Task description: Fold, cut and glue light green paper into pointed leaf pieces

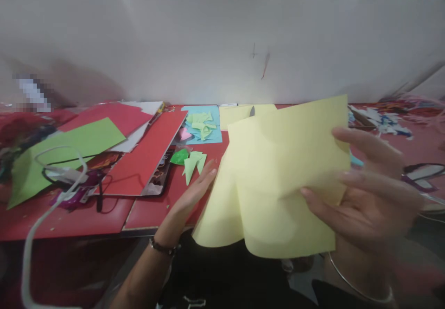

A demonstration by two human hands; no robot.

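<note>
A pale yellow sheet of paper (288,160) is raised in front of me, bent into two curved lobes along its lower edge. My right hand (371,197) grips its right side, with the thumb and some fingertips showing on the near face; the hand is a little blurred. At the paper's left edge is my left hand (193,190), fingers stretched out and seen side-on. Whether it touches the sheet I cannot tell. Just beyond it lie cut light-green paper pieces (194,163) and a shiny green packet (180,157).
Light-green scraps lie on a blue sheet (217,135) at the back. A red sheet (149,160) partly covers a phone (160,179). A green sheet (69,153) and a white cable (31,248) are at left. Paper scraps (385,121) lie at right. A pale partition (174,44) stands behind the red table (86,223).
</note>
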